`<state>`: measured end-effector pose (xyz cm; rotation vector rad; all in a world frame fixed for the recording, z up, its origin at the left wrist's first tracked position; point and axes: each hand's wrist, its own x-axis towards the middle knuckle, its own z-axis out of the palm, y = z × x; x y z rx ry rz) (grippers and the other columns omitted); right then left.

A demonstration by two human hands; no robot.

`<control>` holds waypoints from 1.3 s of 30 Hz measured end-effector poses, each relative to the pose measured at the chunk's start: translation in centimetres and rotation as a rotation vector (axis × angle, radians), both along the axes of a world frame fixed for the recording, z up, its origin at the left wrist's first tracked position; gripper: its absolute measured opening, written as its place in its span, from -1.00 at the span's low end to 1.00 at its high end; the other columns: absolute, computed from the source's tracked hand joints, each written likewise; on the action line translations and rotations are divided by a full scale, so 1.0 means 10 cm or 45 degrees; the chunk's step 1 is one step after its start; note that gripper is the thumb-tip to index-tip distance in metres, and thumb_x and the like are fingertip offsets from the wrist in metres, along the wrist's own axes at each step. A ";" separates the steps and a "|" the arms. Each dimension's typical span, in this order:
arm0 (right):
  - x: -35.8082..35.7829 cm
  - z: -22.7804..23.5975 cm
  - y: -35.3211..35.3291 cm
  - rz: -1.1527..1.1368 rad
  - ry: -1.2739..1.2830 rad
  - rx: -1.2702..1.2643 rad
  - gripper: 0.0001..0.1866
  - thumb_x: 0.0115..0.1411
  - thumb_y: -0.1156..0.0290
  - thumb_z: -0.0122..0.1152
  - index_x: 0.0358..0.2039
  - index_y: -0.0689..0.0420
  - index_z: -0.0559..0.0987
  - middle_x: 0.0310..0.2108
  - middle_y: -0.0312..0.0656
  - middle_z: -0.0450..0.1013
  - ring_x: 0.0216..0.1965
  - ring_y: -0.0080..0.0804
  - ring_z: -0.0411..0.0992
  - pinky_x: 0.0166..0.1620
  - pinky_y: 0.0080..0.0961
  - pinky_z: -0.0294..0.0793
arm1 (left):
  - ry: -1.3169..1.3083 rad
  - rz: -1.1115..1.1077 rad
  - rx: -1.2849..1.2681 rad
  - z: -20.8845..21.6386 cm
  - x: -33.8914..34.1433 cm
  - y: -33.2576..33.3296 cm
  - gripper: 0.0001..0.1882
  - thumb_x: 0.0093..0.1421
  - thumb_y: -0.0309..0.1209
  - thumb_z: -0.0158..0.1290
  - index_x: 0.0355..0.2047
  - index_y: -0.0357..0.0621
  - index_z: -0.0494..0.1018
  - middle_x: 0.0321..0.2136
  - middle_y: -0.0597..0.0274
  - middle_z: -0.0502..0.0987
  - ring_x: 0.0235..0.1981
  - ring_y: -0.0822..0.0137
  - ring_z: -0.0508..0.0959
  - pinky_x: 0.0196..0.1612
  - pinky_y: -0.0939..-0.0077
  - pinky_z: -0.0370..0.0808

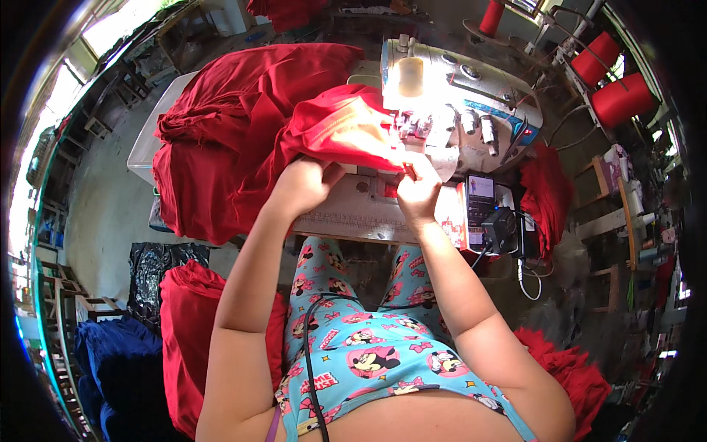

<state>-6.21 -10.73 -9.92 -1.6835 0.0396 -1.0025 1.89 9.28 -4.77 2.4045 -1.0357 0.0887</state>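
Observation:
A red fabric piece (342, 132) with a stitched seam line lies at the needle area of a white sewing machine (460, 81), under its bright lamp light. My left hand (302, 184) grips the near edge of this fabric, fingers curled and partly hidden under the cloth. Close to the presser foot, my right hand (420, 186) pinches the fabric's right end between thumb and fingers. Left of the needle, the cloth runs into a large heap of red fabric (213, 147) on the table. The needle itself is lost in glare.
Right of the machine bed stands a box (460, 221) with a phone (482, 193) and a white cable. Red thread cones (622, 99) sit at upper right. Red fabric bundles (190, 324) and dark blue fabric (118, 365) lie lower left; more red cloth (563, 376) is lower right.

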 end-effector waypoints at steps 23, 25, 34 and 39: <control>0.11 0.48 -0.08 -0.246 0.017 -0.417 -0.77 0.00 0.51 0.19 -0.27 0.22 0.52 -0.38 0.00 0.51 -0.32 -0.07 0.49 -0.22 -0.32 0.47 | -0.624 -0.109 -0.414 1.13 -0.25 -0.58 -0.80 0.12 -0.38 0.05 -0.27 -0.20 0.43 -0.44 0.07 0.57 -0.33 0.08 0.56 -0.18 0.28 0.43; 0.11 0.51 -0.03 -0.350 -0.145 -0.389 -0.79 -0.01 0.46 0.28 -0.30 0.12 0.55 -0.41 -0.15 0.52 -0.38 -0.19 0.49 -0.28 -0.33 0.46 | 0.311 -0.268 -0.117 1.27 -0.47 -0.37 -0.58 0.04 -0.35 0.15 -0.09 -0.16 0.36 -0.19 0.08 0.50 -0.12 0.11 0.48 -0.03 0.23 0.35; -0.08 1.16 0.39 -0.311 -0.485 -0.611 -0.65 -0.17 0.58 0.33 -0.30 0.09 0.50 -0.44 -0.24 0.45 -0.38 -0.24 0.42 -0.25 -0.38 0.40 | -0.695 -0.022 -0.916 0.37 -0.41 -0.58 -0.21 -0.15 -0.53 0.20 0.11 -0.22 0.10 0.00 -0.06 0.24 0.08 -0.11 0.25 0.06 0.05 0.28; -0.15 1.09 0.37 -0.217 -0.400 -0.495 -0.50 -0.25 0.74 0.20 -0.21 0.12 0.39 -0.39 -0.14 0.37 -0.21 -0.09 0.33 -0.07 -0.26 0.30 | -0.518 0.050 -0.965 0.23 -0.50 -0.75 -0.47 -0.12 -0.61 0.10 -0.08 -0.27 0.23 -0.20 -0.05 0.38 -0.06 -0.07 0.38 -0.08 0.17 0.37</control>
